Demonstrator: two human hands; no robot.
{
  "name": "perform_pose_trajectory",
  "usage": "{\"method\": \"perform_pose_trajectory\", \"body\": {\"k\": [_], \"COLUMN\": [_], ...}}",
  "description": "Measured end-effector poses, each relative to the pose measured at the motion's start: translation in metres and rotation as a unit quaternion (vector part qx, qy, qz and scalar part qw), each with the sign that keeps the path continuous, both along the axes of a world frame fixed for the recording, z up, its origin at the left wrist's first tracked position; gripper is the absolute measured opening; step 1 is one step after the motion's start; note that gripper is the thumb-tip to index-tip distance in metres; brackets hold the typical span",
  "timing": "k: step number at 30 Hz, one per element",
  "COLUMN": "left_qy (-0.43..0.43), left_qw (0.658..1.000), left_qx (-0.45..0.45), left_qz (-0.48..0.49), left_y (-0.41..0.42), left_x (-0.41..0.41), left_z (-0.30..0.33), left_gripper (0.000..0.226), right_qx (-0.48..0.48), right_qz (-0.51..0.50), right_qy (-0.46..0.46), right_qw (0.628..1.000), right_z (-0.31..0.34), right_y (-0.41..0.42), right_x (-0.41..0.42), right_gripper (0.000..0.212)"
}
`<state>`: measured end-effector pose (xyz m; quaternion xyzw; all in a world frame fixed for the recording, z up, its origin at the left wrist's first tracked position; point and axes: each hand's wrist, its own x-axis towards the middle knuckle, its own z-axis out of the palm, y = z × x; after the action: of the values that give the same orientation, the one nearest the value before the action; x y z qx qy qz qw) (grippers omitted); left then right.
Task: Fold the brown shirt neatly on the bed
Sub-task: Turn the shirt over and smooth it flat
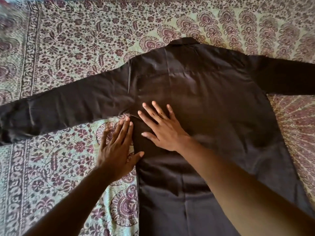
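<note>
The brown shirt lies spread flat on the bed, back side up, collar at the far end and hem running off the near edge of the view. Both long sleeves stretch out sideways, one to the left and one to the right. My right hand rests flat on the shirt's back near its left side, fingers spread. My left hand lies flat on the bedspread right beside the shirt's left edge, under the armpit, its fingertips and thumb touching the fabric's border. Neither hand grips anything.
A patterned bedspread in pale green with maroon floral and paisley print covers the whole bed. A decorated border band runs along its left side.
</note>
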<state>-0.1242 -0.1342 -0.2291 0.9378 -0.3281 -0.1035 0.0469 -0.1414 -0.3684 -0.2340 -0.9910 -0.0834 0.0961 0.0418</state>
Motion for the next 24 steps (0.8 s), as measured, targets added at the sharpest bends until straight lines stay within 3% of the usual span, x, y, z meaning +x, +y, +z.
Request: {"method": "perform_pose_trajectory", "body": {"k": [6, 9, 13, 16, 20, 24], "left_qy": [0.003, -0.006, 0.003, 0.011, -0.003, -0.039], "left_qw": [1.000, 0.998, 0.997, 0.997, 0.993, 0.992], "left_qx": [-0.004, -0.003, -0.008, -0.024, -0.111, -0.116], "left_qz": [-0.028, -0.060, -0.075, -0.071, -0.031, -0.027], "left_y": [0.018, 0.021, 0.027, 0.033, 0.027, 0.001], "left_x": [0.001, -0.004, -0.011, -0.018, -0.019, 0.019], "left_z": [0.000, 0.000, -0.002, -0.002, 0.002, 0.004], "left_gripper": [0.107, 0.097, 0.090, 0.087, 0.061, 0.057], "right_qx": [-0.041, -0.032, -0.108, -0.097, -0.049, -0.038], "right_qz": [0.208, 0.175, 0.129, 0.172, 0.237, 0.173], "right_qy": [0.016, -0.017, -0.017, 0.004, 0.029, 0.011], "right_qw": [0.977, 0.984, 0.986, 0.980, 0.970, 0.984], "right_z": [0.010, 0.014, 0.015, 0.013, 0.017, 0.018], "right_y": [-0.019, -0.025, -0.020, -0.014, -0.014, -0.019], "right_x": [-0.071, -0.041, 0.014, 0.000, -0.053, -0.054], "right_gripper": [0.078, 0.080, 0.085, 0.089, 0.086, 0.086]}}
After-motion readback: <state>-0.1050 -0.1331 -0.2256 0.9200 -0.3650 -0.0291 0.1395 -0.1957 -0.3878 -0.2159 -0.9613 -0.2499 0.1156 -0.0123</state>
